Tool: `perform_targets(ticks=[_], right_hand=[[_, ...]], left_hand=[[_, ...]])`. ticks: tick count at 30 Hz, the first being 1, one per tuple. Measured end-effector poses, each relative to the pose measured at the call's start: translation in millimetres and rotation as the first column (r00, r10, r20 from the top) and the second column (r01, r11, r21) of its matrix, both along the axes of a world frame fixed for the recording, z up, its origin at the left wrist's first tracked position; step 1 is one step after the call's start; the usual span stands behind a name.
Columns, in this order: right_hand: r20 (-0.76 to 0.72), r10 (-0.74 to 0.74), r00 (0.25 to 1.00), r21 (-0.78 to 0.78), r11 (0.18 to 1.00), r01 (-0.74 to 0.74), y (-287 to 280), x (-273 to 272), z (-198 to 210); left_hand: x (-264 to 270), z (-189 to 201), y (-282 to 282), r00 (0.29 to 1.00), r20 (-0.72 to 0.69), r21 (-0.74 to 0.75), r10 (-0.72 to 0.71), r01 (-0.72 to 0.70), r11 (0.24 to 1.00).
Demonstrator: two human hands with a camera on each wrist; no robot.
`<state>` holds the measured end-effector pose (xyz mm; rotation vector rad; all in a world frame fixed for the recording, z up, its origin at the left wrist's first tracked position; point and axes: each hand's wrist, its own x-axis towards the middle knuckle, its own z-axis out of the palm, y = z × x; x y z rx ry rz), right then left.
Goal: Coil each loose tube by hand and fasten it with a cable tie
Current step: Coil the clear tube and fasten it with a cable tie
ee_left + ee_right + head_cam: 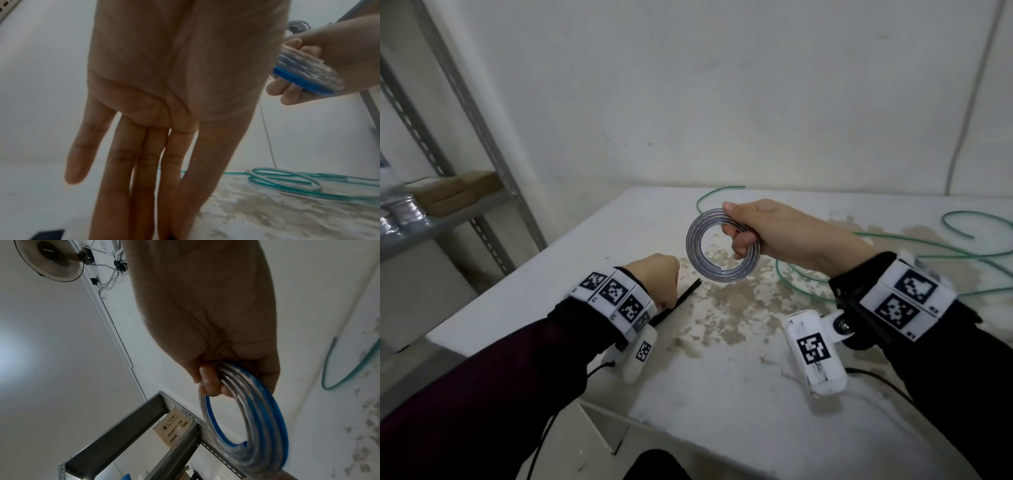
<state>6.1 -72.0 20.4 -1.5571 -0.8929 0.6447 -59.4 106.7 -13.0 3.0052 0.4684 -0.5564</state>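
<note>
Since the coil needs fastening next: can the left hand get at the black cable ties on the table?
Probably yes. The left hand hangs open right above the black cable ties, nothing lying between; the right hand holds the coiled tube clear, above the table.

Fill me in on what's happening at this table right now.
A person is bundling tubing. Their right hand grips a coiled clear tube, holding it up off the white table. The left hand, fingers straight, reaches down to the black cable ties lying on the table. No tie can be seen on the coil yet. A green tube lies uncoiled behind.
</note>
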Motion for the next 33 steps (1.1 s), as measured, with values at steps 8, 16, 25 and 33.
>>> perform_targets(ticks=[8, 16, 25, 33], right_hand=[[0.017, -0.012, 1.0, -0.033, 0.999, 0.013, 0, -1, 0], [-0.001, -0.004, 1.0, 0.059, 0.998, 0.004, -20, 11, 19], [0.131, -0.055, 0.99, 0.161, 0.986, 0.034, -112, 39, 67], [0.299, -0.073, 0.951, 0.004, 0.997, 0.075, -164, 58, 71]], left_hand=[[2, 5, 1, 0.998, 0.046, 0.009, 0.033, -0.034, 0.999], [11, 46, 3, 0.844, 0.531, -0.239, 0.067, 0.073, 0.968], [55, 81, -88, 0.468, 0.728, -0.682, 0.501, 0.571, 0.458], [106, 86, -143, 0.513, 0.541, -0.734, 0.667, 0.675, 0.076]])
